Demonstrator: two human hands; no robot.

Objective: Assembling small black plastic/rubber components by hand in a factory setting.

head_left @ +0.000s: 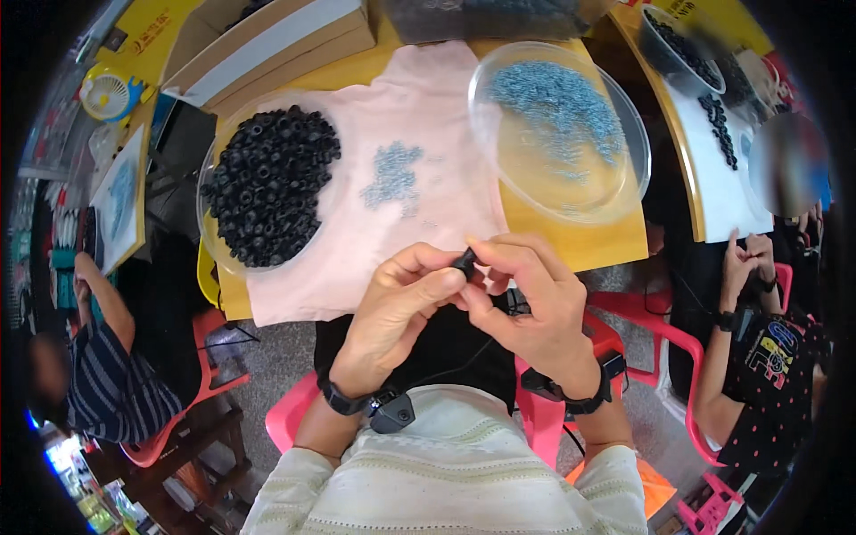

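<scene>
Both my hands meet over the near edge of the table, above my lap. Between the thumb and fingers of my left hand (pixel 399 308) is a small black ring-shaped part (pixel 465 262). My right hand (pixel 532 297) pinches the same part from the other side; whether its fingertips also hold a tiny metal piece is hidden. Beyond my hands, a loose patch of small silvery-blue pins (pixel 392 176) lies on a pink cloth (pixel 446 98). To the left, a clear round tray (pixel 203 192) is heaped with similar black parts (pixel 272 183).
A clear round tub (pixel 637 174) with many more silvery-blue pins stands at the right. Behind are a cardboard box (pixel 267 53) and a dark bin (pixel 499 20). Co-workers sit on both sides, one in a striped shirt (pixel 116 383), one in a dotted black shirt (pixel 771 383).
</scene>
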